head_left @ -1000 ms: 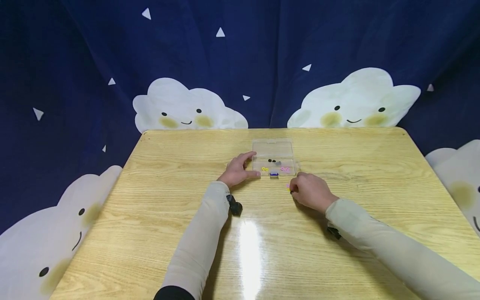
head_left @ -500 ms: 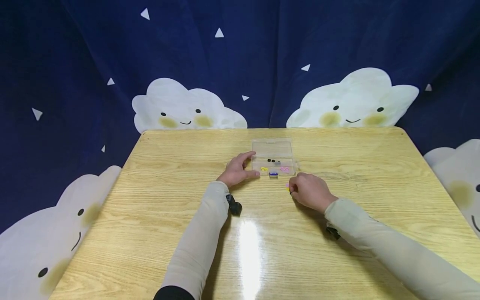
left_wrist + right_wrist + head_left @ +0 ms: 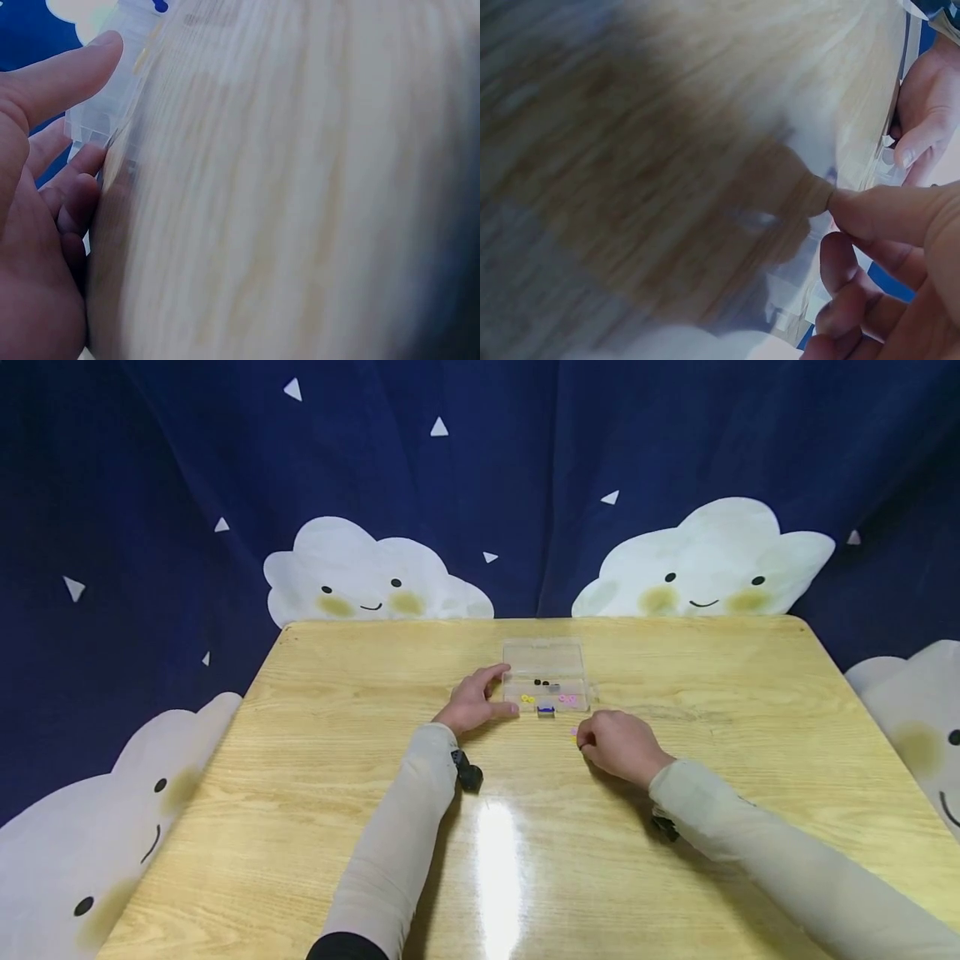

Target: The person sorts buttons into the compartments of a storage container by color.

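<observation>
A clear plastic box (image 3: 545, 688) with its lid raised at the back lies on the table. My left hand (image 3: 471, 702) rests against its left side, index finger near the hinge, thumb stretched along the front corner. Inside are small yellow rings (image 3: 528, 699), pink rings (image 3: 567, 700) and black pieces (image 3: 542, 682). In front of the box, my right hand (image 3: 619, 744) is low on the table, its thumb and index finger pinched at a small black piece (image 3: 580, 747). Beside those fingertips lie a pink piece (image 3: 573, 732) and a yellow piece (image 3: 575, 738). The right wrist view hides the pinched piece.
The wooden table (image 3: 337, 827) reaches back to a dark blue curtain (image 3: 525, 460) printed with white clouds. At the box's front edge sits a small blue-marked latch (image 3: 546, 711). A bright light reflection (image 3: 498, 868) falls on the tabletop.
Little differs: both hands keep their places, and the right fingertips stay by the small pieces. The whole head view shifts very slightly.
</observation>
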The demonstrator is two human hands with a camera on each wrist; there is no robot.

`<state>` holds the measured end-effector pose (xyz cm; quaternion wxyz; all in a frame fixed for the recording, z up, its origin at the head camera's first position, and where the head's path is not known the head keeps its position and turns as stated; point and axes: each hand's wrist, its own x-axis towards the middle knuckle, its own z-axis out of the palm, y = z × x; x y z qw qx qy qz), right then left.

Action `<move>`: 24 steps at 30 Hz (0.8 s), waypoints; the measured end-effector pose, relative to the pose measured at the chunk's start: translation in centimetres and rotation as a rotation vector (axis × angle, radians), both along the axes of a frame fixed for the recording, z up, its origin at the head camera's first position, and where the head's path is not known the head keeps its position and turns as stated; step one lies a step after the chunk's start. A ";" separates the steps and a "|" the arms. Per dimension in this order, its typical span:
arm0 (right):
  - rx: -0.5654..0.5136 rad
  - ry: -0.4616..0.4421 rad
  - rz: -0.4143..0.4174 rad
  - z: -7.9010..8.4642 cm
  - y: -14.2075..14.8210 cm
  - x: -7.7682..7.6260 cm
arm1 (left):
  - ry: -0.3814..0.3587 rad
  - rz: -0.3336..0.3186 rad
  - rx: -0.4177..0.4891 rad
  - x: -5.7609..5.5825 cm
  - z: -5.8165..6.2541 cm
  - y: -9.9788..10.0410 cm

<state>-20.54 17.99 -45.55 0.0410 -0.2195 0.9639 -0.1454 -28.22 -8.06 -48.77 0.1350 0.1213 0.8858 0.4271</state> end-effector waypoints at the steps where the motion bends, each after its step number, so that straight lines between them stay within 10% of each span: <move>1: -0.004 -0.005 -0.001 -0.1 0.0 0.0 | -0.003 0.002 0.001 0.0 -0.2 0.0; 24: -0.070 0.056 -0.081 1.8 3.1 -3.0 | 0.015 -0.008 -0.005 0.1 0.2 0.2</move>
